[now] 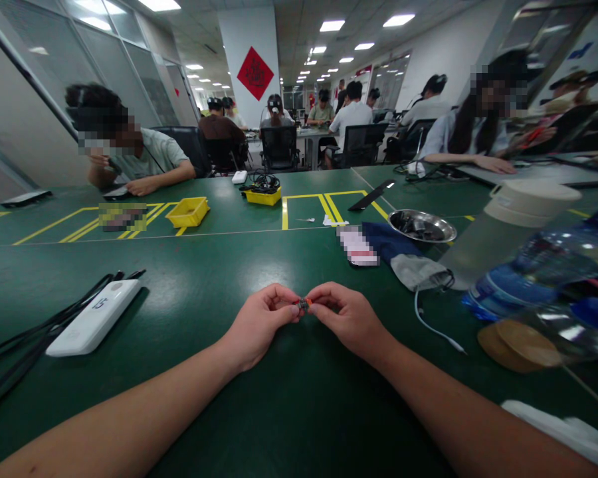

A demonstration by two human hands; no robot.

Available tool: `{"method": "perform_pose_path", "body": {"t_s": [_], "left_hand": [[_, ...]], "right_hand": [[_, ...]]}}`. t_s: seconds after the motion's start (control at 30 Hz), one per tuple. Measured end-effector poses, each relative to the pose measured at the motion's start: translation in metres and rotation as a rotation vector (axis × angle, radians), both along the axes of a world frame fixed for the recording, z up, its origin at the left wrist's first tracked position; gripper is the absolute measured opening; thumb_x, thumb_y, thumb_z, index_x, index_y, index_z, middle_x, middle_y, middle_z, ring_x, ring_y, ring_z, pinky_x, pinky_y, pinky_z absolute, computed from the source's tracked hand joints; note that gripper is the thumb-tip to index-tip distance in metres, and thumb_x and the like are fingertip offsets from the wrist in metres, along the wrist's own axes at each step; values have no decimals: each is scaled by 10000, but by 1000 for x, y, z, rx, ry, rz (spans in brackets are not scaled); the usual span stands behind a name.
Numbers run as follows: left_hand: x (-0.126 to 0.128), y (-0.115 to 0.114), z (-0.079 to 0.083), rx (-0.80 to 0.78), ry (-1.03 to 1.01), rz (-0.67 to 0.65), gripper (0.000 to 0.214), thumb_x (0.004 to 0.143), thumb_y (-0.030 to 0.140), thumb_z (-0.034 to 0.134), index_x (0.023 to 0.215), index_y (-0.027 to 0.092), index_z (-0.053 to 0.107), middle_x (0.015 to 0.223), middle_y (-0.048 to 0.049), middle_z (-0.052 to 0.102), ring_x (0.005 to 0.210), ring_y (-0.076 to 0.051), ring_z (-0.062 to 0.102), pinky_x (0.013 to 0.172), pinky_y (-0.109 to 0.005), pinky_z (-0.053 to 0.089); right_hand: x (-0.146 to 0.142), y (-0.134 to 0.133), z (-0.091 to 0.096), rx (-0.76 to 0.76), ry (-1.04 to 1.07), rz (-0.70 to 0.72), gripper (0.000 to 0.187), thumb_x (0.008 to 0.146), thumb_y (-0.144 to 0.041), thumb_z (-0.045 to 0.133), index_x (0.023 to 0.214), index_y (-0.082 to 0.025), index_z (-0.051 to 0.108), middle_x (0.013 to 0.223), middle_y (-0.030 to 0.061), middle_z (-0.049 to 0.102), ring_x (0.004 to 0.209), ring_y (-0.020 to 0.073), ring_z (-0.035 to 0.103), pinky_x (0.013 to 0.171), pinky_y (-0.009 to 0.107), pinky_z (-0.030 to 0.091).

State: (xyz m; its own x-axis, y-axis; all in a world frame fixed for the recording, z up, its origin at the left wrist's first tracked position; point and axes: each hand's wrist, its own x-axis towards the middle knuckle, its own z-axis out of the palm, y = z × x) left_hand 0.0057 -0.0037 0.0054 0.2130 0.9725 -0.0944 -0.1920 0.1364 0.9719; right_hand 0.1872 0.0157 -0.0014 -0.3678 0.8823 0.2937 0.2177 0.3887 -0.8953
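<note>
Between the fingertips of both hands is a small grey part with orange-red ends (304, 305), too small for me to tell its kind. My left hand (266, 322) is closed in a pinch on its left side. From the right, my right hand (349, 320) pinches the orange end between thumb and fingers. Both hands are just above the green table (199, 265), near the middle of the view, and the fingertips hide much of the part.
A white power bank (97, 315) with black cables lies left. Rightward are a pixelated phone (357, 245), a blue-grey pouch (413, 255), a metal bowl (423, 227), a tumbler (503, 226) and plastic bottles (543, 265). Yellow trays (188, 212) stand farther back. Several people sit beyond.
</note>
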Motion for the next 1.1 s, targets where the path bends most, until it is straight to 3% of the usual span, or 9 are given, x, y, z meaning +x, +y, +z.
{"method": "perform_pose_path", "body": {"t_s": [0.43,0.53,0.7,0.87,1.1], "left_hand": [[-1,2,0,42,72,-48,170,746,197,648,903,138,623,797,-34,639,727,-112,573,701,-246,446],[-2,3,-2,62,102,-52,183,775,220,620,940,142,641,836,-39,649,743,-113,567,716,-252,446],[-2,1,-2,101,191,-66,224,800,236,587,1000,155,647,904,-52,666,775,-127,574,744,-272,445],[-2,2,-2,105,139,-94,357,811,227,570,1163,169,543,932,-62,665,818,-148,604,759,-291,450],[-3,0,0,106,140,-158,355,834,249,549,1177,161,527,959,-72,655,848,-152,592,765,-289,438]], "right_hand": [[2,1,3,106,-76,8,53,783,-182,607,819,-202,640,809,12,630,738,130,598,669,263,470],[1,0,1,40,-52,44,21,780,-201,616,799,-196,620,734,-3,620,678,120,593,634,255,468],[-2,0,-5,-66,29,85,200,769,-201,626,961,-211,569,764,-13,624,643,114,601,602,249,482],[-2,-2,-1,142,-164,86,287,790,-188,607,1071,-245,591,790,-15,578,661,104,537,624,238,439],[0,-4,3,329,-383,64,339,788,-215,612,1123,-256,586,815,2,565,700,121,514,637,245,398]]}}
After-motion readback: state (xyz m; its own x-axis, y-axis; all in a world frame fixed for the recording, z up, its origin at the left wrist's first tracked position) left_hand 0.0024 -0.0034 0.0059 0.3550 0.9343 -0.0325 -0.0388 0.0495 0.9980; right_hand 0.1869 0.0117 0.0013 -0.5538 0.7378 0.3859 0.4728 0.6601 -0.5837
